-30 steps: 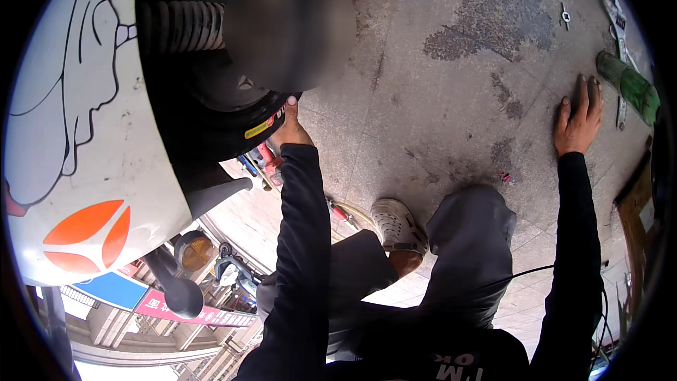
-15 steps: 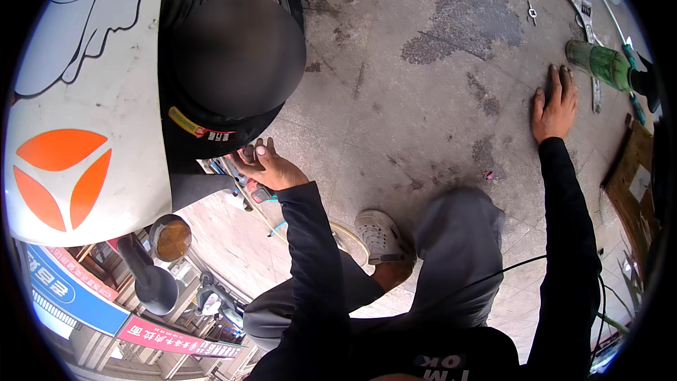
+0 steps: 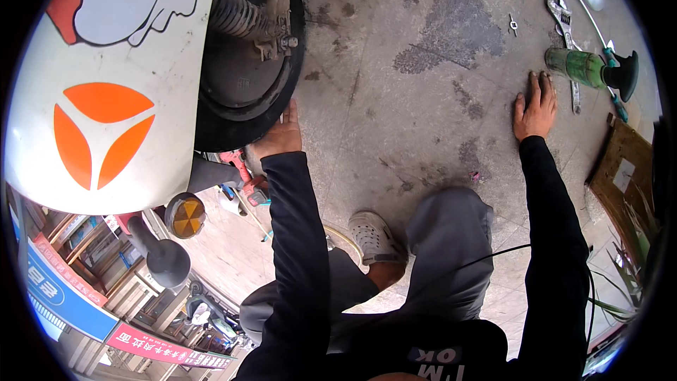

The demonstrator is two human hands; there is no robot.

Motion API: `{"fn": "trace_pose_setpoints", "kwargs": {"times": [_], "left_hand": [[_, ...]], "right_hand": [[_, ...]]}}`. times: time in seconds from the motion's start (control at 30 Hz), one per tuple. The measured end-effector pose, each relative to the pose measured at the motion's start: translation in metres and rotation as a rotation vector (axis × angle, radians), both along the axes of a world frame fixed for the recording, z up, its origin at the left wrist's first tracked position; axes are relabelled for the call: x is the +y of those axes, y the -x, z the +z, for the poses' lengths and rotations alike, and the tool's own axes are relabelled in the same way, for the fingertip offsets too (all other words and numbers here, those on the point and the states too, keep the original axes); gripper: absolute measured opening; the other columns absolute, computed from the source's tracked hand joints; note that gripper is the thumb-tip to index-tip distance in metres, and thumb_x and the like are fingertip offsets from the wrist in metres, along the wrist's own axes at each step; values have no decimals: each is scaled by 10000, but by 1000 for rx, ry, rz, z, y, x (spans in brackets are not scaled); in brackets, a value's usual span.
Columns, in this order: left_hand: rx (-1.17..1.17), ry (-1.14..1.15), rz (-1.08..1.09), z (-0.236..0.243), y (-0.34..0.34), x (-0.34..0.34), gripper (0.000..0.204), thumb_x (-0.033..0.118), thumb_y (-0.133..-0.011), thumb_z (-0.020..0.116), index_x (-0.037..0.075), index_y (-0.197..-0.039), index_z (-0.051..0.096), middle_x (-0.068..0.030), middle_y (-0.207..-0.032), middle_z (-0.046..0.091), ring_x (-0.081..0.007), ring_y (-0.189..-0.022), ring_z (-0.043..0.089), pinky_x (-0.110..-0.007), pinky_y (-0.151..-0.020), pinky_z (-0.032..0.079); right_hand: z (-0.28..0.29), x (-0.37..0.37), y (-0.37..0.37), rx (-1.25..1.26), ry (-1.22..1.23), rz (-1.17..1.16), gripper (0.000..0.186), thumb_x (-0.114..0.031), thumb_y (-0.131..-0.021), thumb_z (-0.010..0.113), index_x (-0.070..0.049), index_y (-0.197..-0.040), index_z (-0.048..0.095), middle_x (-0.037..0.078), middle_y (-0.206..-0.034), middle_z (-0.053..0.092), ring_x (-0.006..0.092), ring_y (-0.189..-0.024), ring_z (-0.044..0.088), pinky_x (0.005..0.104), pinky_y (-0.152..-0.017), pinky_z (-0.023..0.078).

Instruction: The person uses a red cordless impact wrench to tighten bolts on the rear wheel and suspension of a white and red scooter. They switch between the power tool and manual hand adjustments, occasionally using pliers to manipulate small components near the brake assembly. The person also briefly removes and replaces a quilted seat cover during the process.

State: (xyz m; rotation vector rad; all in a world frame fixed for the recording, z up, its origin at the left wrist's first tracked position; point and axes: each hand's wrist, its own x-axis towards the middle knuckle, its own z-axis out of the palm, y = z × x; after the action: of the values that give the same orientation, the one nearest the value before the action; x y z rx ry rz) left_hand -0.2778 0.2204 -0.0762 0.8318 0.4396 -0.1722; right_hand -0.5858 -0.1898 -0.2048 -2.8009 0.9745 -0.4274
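Against the scooter's rear tyre (image 3: 243, 109) my L hand (image 3: 281, 137) rested, fingers together on the rubber, w/ nothing held. R hand (image 3: 534, 107) lay flat, fingers spread, on concrete floor (image 3: 395, 127), near green power tool (image 3: 589, 68) & wrench (image 3: 563, 17).

place: likely street-side repair shop | scooter wheel (image 3: 243, 63) | wrench (image 3: 562, 13) | concrete floor (image 3: 423, 113)

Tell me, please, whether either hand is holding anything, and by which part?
Nothing is held. The left hand rests against the scooter's rear tyre; the right hand lies flat on the concrete floor, near a green power tool.
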Motion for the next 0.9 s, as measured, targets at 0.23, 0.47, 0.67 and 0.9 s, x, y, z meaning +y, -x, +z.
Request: {"fn": "trace_pose_setpoints", "kwargs": {"times": [0.23,0.47,0.67,0.9], "left_hand": [[211,-20,0,26,17,37,707,562,-990,433,86,-1502,322,-134,-1524,355,-384,-1394,370,-564,-1169,298],[364,-170,-428,127,97,15,561,353,-1004,530,-20,-1400,395,-168,-1392,487,-331,-1254,528,-494,-1061,450],[-208,-396,-992,284,132,18,452,283,-975,580,-33,-1292,513,-197,-1182,617,-303,-1073,638,-434,-968,499],[-328,-528,-1042,259,100,32,505,300,-952,595,-40,-1310,490,-211,-1194,618,-295,-1055,646,-419,-972,493]], "right_hand": [[5,2,-8,212,-63,-128,575,-279,-890,606,-120,-1418,444,166,-1521,376,334,-1450,312,482,-1181,272],[156,89,-190,-48,-907,-179,619,-329,-839,656,-53,-1381,538,230,-1233,656,357,-1209,598,419,-1023,465],[249,139,-312,-549,-1790,-385,472,-261,-946,603,28,-1314,552,208,-1237,646,297,-954,697,387,-803,556],[200,147,-360,-730,-2001,-462,468,-271,-981,543,41,-1329,518,224,-1296,604,341,-1101,645,438,-960,487]]}}
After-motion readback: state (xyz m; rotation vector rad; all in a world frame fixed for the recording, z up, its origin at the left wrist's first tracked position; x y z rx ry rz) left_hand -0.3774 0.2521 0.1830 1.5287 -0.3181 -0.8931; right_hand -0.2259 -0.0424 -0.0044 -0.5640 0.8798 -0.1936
